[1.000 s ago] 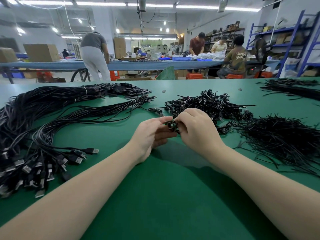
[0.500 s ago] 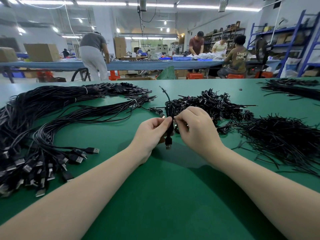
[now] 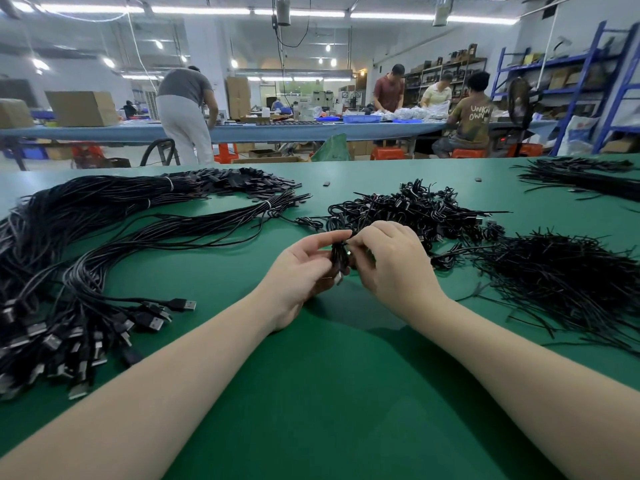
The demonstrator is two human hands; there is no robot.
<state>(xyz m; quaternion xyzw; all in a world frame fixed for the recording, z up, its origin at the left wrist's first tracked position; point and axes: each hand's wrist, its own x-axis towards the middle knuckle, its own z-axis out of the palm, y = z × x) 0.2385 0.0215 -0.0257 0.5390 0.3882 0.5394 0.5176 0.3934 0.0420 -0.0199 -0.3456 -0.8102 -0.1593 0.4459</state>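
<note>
One folded black USB cable [image 3: 338, 258] is pinched between two hands, just above the green desk [image 3: 311, 393].
The left hand [image 3: 304, 268], palm inward, grips its lower half; the right hand [image 3: 391, 265], knuckles up, pinches its top.

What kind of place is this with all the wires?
Probably a cable factory or packing workshop. Bundles of black USB cables lie on the green table, the left hand and right hand grip one folded cable, and other workers work at a long blue table.
</note>
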